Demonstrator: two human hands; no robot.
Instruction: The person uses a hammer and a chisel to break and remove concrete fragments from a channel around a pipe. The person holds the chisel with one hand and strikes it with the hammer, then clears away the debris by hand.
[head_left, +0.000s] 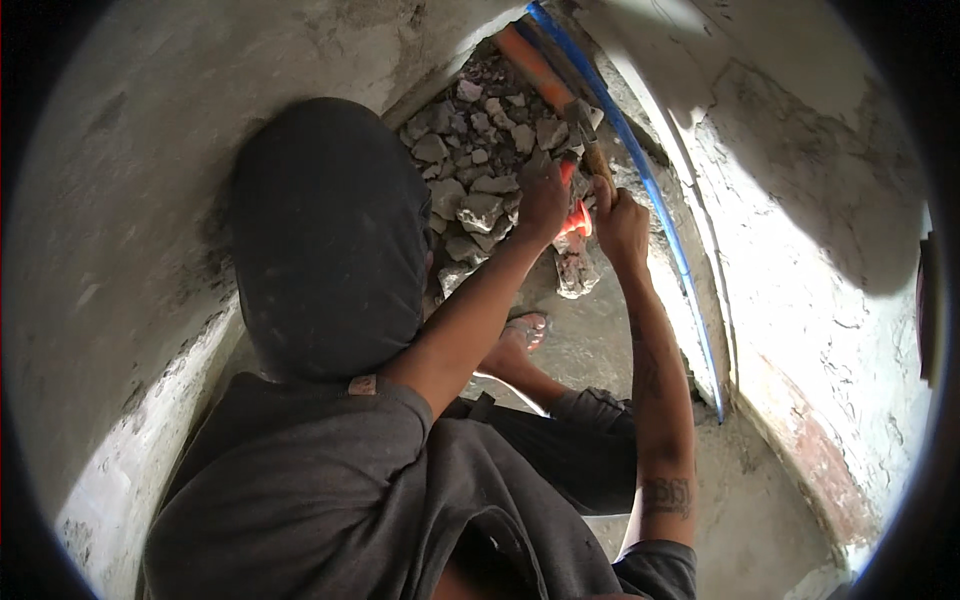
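Observation:
My left hand (543, 203) is closed around a chisel (578, 218) with a red-orange grip and a flared guard, over the broken rubble. Its working tip is hidden. My right hand (622, 225) grips the wooden handle of a hammer (597, 160) just to the right of it. The hammer's metal head lies beyond both hands, close to the far end of the chisel's grip. Under and beside the hands lie several grey chunks of broken concrete (480, 211). A larger lump (576, 274) sits right below the guard.
A blue pipe (655, 190) runs along the base of the right wall (790, 200). An orange pipe (535, 68) comes in from the far end. The left wall (130, 200) stands close. My dark-clothed bent knee (330, 240) and sandalled foot (527, 330) flank the rubble.

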